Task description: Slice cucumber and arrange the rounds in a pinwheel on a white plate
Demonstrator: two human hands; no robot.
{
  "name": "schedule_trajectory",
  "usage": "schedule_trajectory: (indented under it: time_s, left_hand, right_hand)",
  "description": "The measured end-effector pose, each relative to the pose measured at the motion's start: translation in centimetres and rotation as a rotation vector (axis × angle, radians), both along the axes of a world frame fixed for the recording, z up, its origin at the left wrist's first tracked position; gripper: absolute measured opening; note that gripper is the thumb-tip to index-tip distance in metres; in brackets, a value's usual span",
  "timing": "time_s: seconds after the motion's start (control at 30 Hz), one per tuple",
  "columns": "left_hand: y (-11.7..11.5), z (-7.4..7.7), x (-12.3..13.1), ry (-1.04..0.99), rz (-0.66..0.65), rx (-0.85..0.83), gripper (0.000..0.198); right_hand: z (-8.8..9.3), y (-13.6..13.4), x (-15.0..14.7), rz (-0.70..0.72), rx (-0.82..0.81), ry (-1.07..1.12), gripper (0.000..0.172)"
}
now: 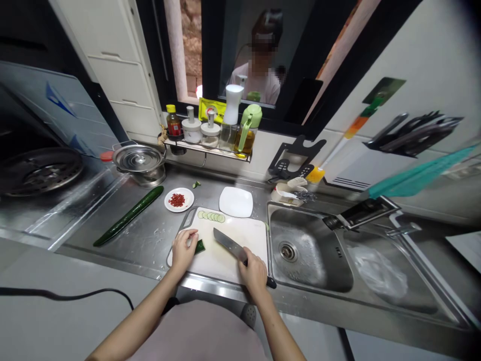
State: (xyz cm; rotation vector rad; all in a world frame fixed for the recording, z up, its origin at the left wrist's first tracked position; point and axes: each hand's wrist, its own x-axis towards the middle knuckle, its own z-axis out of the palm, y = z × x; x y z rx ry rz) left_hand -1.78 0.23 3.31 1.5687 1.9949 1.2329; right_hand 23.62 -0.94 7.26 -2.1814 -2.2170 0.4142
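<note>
A white cutting board (240, 233) lies on the steel counter in front of me. My left hand (184, 249) curls its fingers over a short piece of cucumber (200, 246) at the board's left edge. My right hand (254, 273) is closed round the handle of a kitchen knife (230, 244), whose blade points up and left over the board, a little right of the cucumber piece. A row of cucumber slices (211, 216) lies along the board's far edge.
A whole cucumber (130, 215) lies on the counter to the left. A small plate of red bits (179, 199) and a bare white plate (236, 201) stand behind the board. A lidded steel pot (140, 160) and a condiment shelf (210, 145) are at the back. The sink (308, 250) is right of the board.
</note>
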Motion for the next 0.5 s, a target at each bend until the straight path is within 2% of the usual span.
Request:
schedule_trajectory:
  time_s: [0.13, 0.3, 0.5]
  left_hand:
    - [-1.4, -0.2, -0.7, 0.127, -0.106, -0.007, 0.024]
    - [-1.7, -0.8, -1.1, 0.188, -0.223, 0.014, 0.025]
    - [-2.1, -1.8, -1.0, 0.178, -0.265, 0.048, 0.027]
  right_hand:
    - [-0.1, 0.1, -0.3, -0.029, -0.040, 0.021, 0.038]
    - [-0.5, 0.0, -0.7, -0.077, -0.120, 0.096, 0.034]
    - [-1.3, 0.2, -0.7, -0.125, -0.125, 0.439, 0.035]
